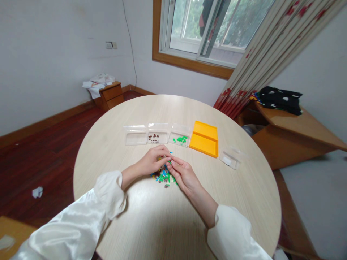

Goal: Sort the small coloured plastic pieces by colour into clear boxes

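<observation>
Both my hands meet over a small pile of coloured pieces (163,177) in the middle of the round table (176,216). My left hand (154,160) is curled, its fingers pinched together over the pile. My right hand (182,173) also has its fingers closed, and its fingertips touch those of the left. What either hand pinches is too small to make out. Green, blue and brown pieces show beneath the hands.
Beyond the hands stand three clear boxes: an empty one (135,135), one with brown pieces (158,134), one with green pieces (179,135). A yellow tray (204,139) and another clear box (230,157) lie to the right. Wooden furniture stands around.
</observation>
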### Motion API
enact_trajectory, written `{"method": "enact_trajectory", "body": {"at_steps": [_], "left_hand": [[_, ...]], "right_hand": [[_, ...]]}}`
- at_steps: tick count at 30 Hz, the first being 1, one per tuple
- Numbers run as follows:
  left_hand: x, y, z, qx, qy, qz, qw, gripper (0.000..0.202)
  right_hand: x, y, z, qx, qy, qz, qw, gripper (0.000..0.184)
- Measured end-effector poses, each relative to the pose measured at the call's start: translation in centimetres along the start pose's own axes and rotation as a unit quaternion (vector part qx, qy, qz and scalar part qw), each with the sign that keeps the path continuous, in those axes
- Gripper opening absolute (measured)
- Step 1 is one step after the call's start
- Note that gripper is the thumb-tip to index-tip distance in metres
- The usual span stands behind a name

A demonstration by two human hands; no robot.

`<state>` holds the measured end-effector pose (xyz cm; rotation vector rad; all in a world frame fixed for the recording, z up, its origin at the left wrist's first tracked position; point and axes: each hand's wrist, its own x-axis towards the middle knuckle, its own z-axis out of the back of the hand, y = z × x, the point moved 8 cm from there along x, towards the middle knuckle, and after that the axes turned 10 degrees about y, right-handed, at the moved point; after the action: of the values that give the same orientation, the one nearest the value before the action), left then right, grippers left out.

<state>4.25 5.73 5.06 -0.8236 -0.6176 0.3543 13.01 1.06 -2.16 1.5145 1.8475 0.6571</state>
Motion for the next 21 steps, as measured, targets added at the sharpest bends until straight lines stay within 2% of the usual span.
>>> {"method": "enact_trajectory", "body": {"at_steps": [8, 14, 18, 21], "left_hand": [[-0.1, -0.1, 0.1, -0.011, 0.003, 0.018, 1.000, 0.021], [-0.1, 0.0, 1.2, 0.002, -0.052, 0.031, 0.998, 0.024], [-0.2, 0.7, 1.8, 0.027, -0.081, 0.062, 0.994, 0.022], [-0.3, 1.2, 2.0, 0.038, -0.097, 0.076, 0.992, 0.021]], "right_hand": [[0.2, 0.2, 0.5, -0.020, 0.006, 0.000, 1.000, 0.029], [0.2, 0.8, 1.2, -0.041, -0.014, 0.003, 0.999, 0.028], [1.3, 4.2, 2.7, -0.135, -0.061, 0.069, 0.987, 0.030], [2.9, 8.2, 3.8, -0.262, -0.100, 0.149, 0.948, 0.030]]}}
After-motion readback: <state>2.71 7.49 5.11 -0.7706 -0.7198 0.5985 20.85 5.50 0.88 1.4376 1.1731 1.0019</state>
